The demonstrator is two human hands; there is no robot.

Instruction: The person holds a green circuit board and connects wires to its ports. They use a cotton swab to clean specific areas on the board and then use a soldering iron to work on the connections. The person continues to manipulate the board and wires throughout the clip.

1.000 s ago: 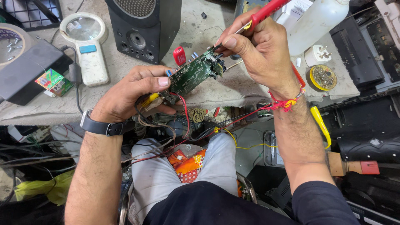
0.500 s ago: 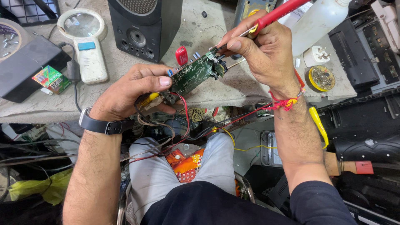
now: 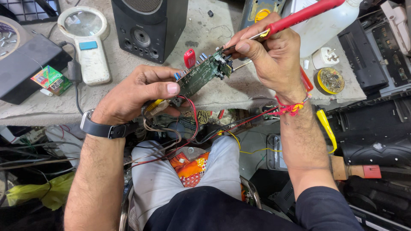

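My left hand (image 3: 137, 92) grips a green circuit board (image 3: 200, 75) by its near end, thumb on top, with red, yellow and black wires (image 3: 188, 128) trailing down from it. My right hand (image 3: 269, 55) holds a red-handled soldering iron (image 3: 299, 16) pencil-style, its tip at the board's far end. A thin strand of wire or solder (image 3: 242, 65) sticks out under my right fingers. A dark watch sits on my left wrist and a red thread band on my right wrist.
On the grey bench stand a black speaker (image 3: 147, 25), a white magnifier (image 3: 87, 40), a black box (image 3: 23, 64) with a small green carton (image 3: 52, 79), a white plastic bottle (image 3: 325, 23), a white plug (image 3: 323, 57) and a yellow tin (image 3: 330, 80). Black device housings (image 3: 376, 128) lie at the right.
Both hands and the board have stayed almost in place. The iron's tip has shifted slightly along the board's far end.
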